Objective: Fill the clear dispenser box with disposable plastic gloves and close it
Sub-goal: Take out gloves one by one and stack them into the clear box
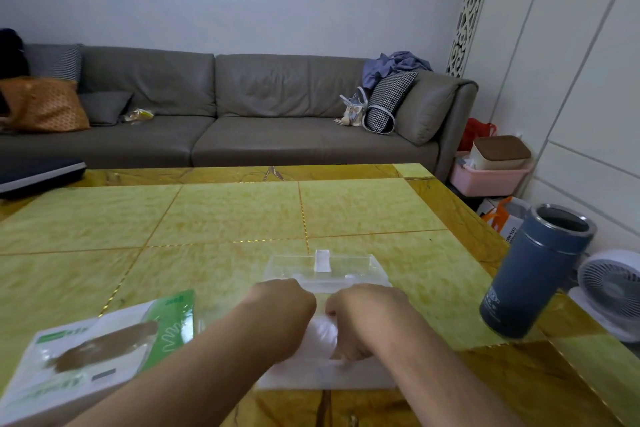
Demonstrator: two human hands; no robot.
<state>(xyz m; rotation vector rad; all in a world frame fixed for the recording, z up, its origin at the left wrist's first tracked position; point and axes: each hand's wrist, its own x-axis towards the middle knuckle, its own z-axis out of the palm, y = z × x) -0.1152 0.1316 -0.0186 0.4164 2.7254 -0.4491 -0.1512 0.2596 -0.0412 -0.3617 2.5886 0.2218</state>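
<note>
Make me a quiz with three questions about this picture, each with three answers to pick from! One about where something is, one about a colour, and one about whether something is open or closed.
1. Where does the glove package lie?
A. On the table, beside the left arm
B. On the sofa
C. Inside the pink bin

2. What colour is the flask at the table's right edge?
A. Red
B. Dark blue
C. Yellow

3. How is the clear dispenser box right now?
A. Closed
B. Open, lid tipped back
C. Upside down

Answers:
1. A: the green and white package rests on the yellow table.
2. B: its body is dark blue with a metal rim.
3. B: the lid stands behind both hands, left hand and right hand, which press whitish gloves into the box.
</note>
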